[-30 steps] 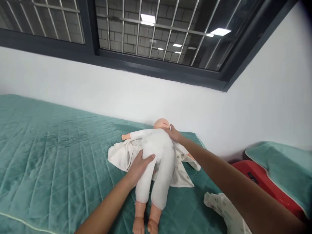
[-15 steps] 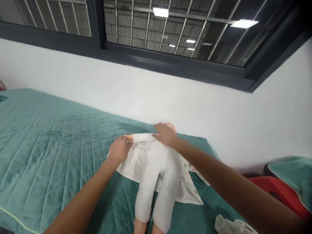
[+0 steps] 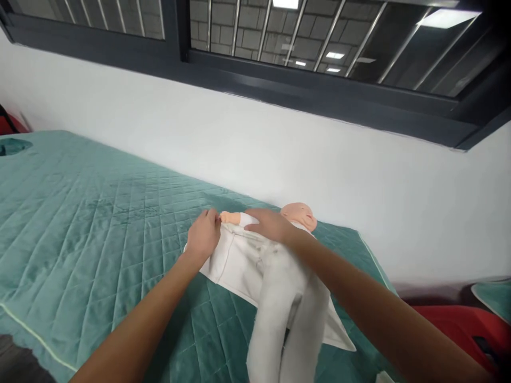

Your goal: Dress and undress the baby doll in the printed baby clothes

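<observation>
A baby doll (image 3: 275, 308) with a white cloth body lies on its back on a spread white garment (image 3: 239, 260). Its bare head (image 3: 297, 213) is tipped to the right, by the wall. My left hand (image 3: 204, 234) is closed on the garment's left part, its fingertips right beside the doll's small hand (image 3: 229, 217). Across the doll's upper arm (image 3: 248, 219) lies my right hand (image 3: 269, 224), fingers curled around it. Both hands hide part of what they grip. The doll's lower legs run out of the bottom of the view.
A green quilted cover (image 3: 120, 213) lies under everything, against a white wall (image 3: 199, 138). Above runs a dark window frame (image 3: 259, 88) with metal bars behind. A red object (image 3: 459, 330) stands at the lower right. A scrap of pale cloth (image 3: 384, 377) shows at the bottom edge.
My right hand has gone from the doll's head and shoulder to its arm, uncovering the head. The doll's body has turned somewhat, and the view has shifted left.
</observation>
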`<state>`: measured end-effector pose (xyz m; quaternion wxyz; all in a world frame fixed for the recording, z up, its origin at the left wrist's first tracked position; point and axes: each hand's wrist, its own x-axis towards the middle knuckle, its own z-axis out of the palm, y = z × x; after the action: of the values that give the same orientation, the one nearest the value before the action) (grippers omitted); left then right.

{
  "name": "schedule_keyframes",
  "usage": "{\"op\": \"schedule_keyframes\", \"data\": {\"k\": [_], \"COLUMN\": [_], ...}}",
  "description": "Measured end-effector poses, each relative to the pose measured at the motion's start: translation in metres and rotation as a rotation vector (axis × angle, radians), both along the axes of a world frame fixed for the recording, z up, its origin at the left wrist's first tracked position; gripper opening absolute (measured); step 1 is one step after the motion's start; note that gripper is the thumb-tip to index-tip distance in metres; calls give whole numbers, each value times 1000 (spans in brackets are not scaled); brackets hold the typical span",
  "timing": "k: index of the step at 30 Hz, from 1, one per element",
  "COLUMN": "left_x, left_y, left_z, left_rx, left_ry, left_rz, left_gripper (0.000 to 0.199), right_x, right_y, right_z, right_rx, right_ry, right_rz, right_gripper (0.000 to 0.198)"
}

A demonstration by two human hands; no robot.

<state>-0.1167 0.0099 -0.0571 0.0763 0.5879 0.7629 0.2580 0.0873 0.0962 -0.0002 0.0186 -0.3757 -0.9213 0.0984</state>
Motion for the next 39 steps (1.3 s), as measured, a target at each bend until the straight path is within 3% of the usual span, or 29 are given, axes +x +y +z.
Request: {"op": "schedule_keyframes", "data": {"k": [4, 14, 18, 21, 23, 26, 29, 33, 37, 39], "left_x": [7, 64, 84, 84, 76, 60, 51, 54, 60, 63], "left_y": [-5, -33, -37, -33, -28, -18, -5, 17, 34, 39], "left_z": [4, 12, 5, 2, 5, 12, 19, 18, 14, 13], "left_rx": [-57, 72, 72, 70, 48, -89, -208, -257, -232, -214], "left_ry": [-52, 146, 22, -248, -482, -667, -628, -494, -343, -297], "left_rz": [-3, -192, -266, -196, -98, -35, -93, -143, -125, -117], "left_gripper": [22, 28, 24, 21, 26, 42, 48, 44, 38, 33], "right_x": [5, -20, -15, 10, 41, 100, 145, 160, 152, 149], "right_y": [-16, -27, -31, -38, -46, -63, -81, -97, -100, -98], "right_z": [-1, -15, -12, -2, 3, -2, -22, -47, -56, -61], "right_rx": [27, 92, 85, 101, 154, 252, 61, -76, -235, -301], "right_ry": [-123, -243, -193, -89, 94, 339, 282, 480, 822, 995], "right_rz": [-2, -58, -70, -82, -178, -632, -990, -1060, -1156, -1123], "right_gripper": [36, 30, 33, 45, 45, 37, 47, 56, 73, 77]}}
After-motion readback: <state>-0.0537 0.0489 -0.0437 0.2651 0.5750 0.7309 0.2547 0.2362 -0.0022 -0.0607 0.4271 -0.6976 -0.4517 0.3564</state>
